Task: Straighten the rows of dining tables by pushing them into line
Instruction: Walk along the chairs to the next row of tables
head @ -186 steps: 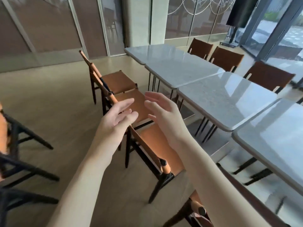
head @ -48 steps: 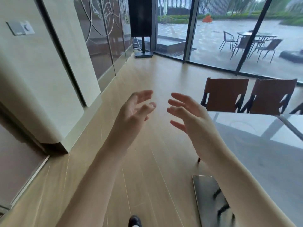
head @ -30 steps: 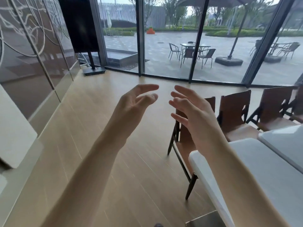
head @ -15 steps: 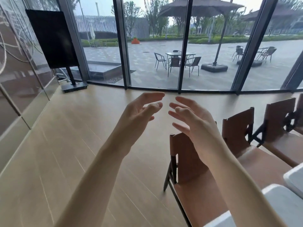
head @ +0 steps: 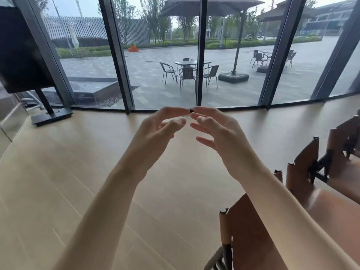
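No dining table shows in the head view now. My left hand (head: 155, 129) and my right hand (head: 220, 133) are raised side by side in mid-air over the wooden floor, palms facing each other, fingers relaxed and slightly bent. Their fingertips nearly meet at the top. Neither hand holds or touches anything. Brown leather chairs stand at the lower right: the nearest chair (head: 251, 230) lies partly under my right forearm, a second chair (head: 305, 168) is behind it, and a third chair (head: 344, 137) sits at the right edge.
A curved glass wall with dark frames (head: 116, 55) runs across the far side. A black screen on a stand (head: 21, 55) is at the far left. Outside are patio chairs and a table (head: 191, 69). Bare wooden floor (head: 78, 172) spreads ahead and to the left.
The view has swung away from the row of white tables toward the glass wall; the table corner has left the frame. My raised hands have drawn closer together.
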Tool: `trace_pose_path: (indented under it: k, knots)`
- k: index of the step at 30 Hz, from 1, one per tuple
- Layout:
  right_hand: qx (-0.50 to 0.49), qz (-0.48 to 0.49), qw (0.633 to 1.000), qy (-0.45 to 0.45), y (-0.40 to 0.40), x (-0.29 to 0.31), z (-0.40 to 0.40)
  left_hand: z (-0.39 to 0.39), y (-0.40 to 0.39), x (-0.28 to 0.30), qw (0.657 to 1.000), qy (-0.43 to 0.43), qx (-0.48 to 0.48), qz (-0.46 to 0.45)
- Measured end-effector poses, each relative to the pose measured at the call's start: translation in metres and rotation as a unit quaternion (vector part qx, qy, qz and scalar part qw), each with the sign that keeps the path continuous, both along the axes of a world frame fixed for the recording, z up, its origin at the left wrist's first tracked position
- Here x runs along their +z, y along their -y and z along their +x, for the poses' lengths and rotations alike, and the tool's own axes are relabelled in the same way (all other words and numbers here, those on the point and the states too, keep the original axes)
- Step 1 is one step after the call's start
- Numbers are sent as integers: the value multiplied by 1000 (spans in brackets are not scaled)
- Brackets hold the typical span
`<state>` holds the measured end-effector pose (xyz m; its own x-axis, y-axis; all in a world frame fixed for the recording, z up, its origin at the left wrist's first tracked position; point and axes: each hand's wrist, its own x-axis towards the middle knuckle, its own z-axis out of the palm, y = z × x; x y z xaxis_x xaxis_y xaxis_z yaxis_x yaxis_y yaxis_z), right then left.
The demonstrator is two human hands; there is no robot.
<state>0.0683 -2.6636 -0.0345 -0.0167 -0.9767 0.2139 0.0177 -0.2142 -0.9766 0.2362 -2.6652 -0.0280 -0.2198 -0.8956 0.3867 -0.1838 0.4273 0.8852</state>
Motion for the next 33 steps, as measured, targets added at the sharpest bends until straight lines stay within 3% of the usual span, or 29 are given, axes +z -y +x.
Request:
trace_pose_path:
  k: [5, 11, 23, 33]
  knots:
    - [-55, 10, 998, 18, 111, 5, 6, 8, 131, 12, 999, 8, -38, 19]
    - [-166, 13, 986, 23, 208, 4, -39, -40, 258, 7, 987, 16, -155, 39]
    - [-397, -8, 917, 39, 401, -6, -187, -234, 508, 7, 935, -5, -353, 23]
    - [-463, 8, 886, -20, 531, 1, -269, -357, 659, 19, 892, -29, -451, 33]
